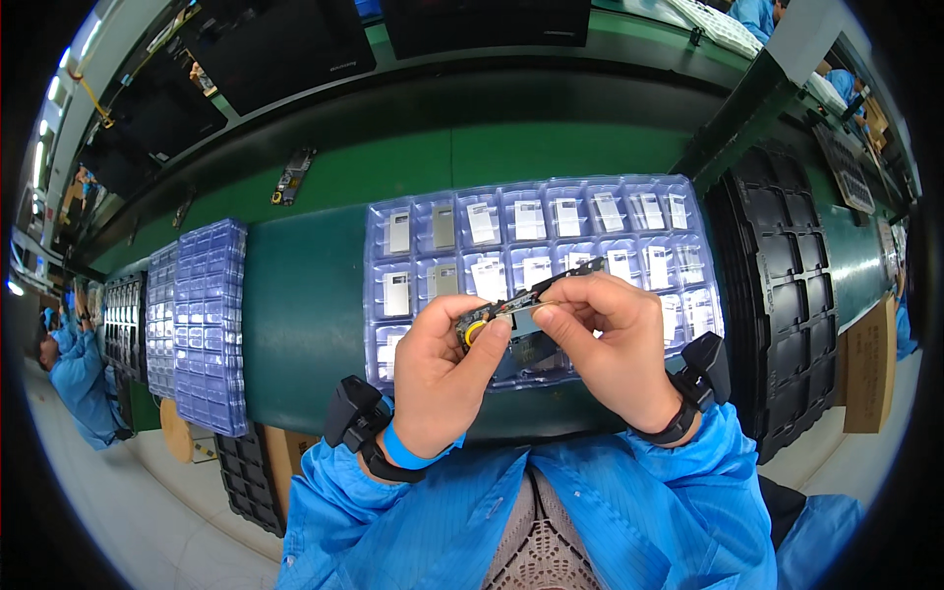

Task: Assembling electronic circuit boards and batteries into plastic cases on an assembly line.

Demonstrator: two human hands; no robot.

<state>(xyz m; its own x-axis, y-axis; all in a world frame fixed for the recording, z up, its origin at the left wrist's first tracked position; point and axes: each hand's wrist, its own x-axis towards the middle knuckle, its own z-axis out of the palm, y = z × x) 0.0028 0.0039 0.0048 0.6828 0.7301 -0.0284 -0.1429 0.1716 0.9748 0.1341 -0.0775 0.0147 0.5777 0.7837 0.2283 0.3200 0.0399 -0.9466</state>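
Observation:
Both hands meet over a clear bluish plastic tray (716, 285) whose compartments hold small silver-grey metal plates (567, 217). Between my fingers is a slim dark circuit board (527, 298), tilted up toward the right, with a yellow ring near its left end. My left hand (444, 369) pinches that left end between thumb and fingers. Farther along, my right hand (621, 339) grips the board, its thumb and index finger pressed at a flat greyish plate (528, 322) along the board's lower side. Whether the plate is attached to the board, I cannot tell.
Stacked clear bluish trays (209, 324) stand at the left, and black trays (787, 295) at the right. On the green surface beyond lies another circuit board (293, 177). Dark panels (482, 25) line the far side. A person in blue (84, 379) is at the far left.

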